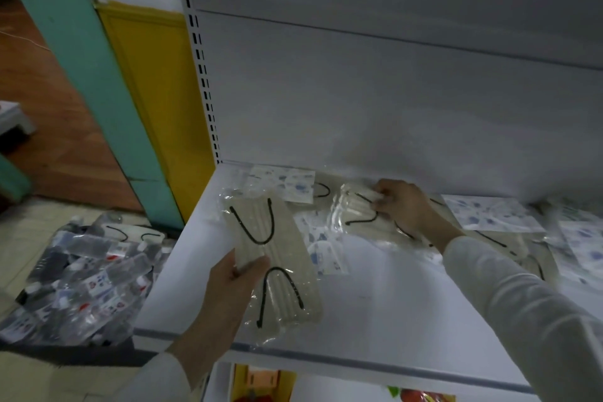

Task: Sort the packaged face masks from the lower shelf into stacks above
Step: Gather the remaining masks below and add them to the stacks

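On the white shelf (pixel 375 297), one cream mask pack (pixel 277 258) is gripped by the left hand (pixel 228 290); another pack (pixel 355 209) is pinched by the right hand (pixel 401 206). Matching and stacking seem next.

1. Dim, cool, greyish light; the white shelf (pixel 375 303) is the brightest surface.
2. A soft shadow lies on the shelf below the right sleeve (pixel 522 297).
3. Small glints show on the wrapper of the packaged mask (pixel 277 258) in the left hand (pixel 228 290).
4. The slotted upright (pixel 202 75) leans and bows: wide-angle distortion.
5. Printed packets (pixel 580 238) at the right edge are smeared; the right hand (pixel 401 206) and the beige packet (pixel 355 206) it pinches look soft.
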A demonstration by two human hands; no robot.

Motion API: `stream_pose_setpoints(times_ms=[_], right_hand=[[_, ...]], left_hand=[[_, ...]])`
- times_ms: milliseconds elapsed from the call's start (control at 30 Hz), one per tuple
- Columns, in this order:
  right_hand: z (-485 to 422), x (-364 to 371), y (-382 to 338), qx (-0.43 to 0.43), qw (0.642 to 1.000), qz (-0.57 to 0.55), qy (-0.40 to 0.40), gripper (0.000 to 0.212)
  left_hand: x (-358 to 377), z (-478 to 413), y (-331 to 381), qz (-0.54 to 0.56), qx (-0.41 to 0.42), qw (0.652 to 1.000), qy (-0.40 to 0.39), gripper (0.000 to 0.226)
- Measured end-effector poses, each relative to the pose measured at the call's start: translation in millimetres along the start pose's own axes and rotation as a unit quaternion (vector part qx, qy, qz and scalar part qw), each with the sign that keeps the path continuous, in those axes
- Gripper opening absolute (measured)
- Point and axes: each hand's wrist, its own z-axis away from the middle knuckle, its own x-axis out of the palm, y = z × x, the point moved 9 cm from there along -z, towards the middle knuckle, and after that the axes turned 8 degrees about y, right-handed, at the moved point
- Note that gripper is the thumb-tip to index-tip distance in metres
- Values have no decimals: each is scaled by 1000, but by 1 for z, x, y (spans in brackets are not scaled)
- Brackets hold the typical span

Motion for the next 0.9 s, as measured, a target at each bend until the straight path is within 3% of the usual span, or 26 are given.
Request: stream_pose_setpoints(times_ms=[133, 200, 267, 367, 500, 667, 833, 900], right_hand=[[0, -23, -40, -32, 980, -196, 33, 17], [3, -29, -59, -39, 966, -254, 34, 10], [9, -29, -73, -29, 951, -309, 16, 17], [22, -22, -85, -6, 931, -365, -21, 17], [41, -13, -87, 20, 907, -418, -43, 37], [62, -9, -87, 35, 851, -520, -62, 23], [79, -11, -87, 46, 817, -570, -70, 66], [83, -12, -84, 46, 815, -573, -70, 51]], left_hand=[[-2, 0, 0, 4, -13, 1000, 15, 12], [-1, 1, 6, 31, -10, 999, 12, 16], [0, 3, 12, 49, -2, 999, 3, 25], [0, 4, 16, 66, 0, 998, -17, 31], [-5, 4, 11, 113, -51, 992, 9, 20], [3, 9, 9, 191, -123, 974, 17, 21], [10, 13, 14, 195, -136, 971, 0, 21], [13, 13, 14, 190, -139, 972, -8, 20]])
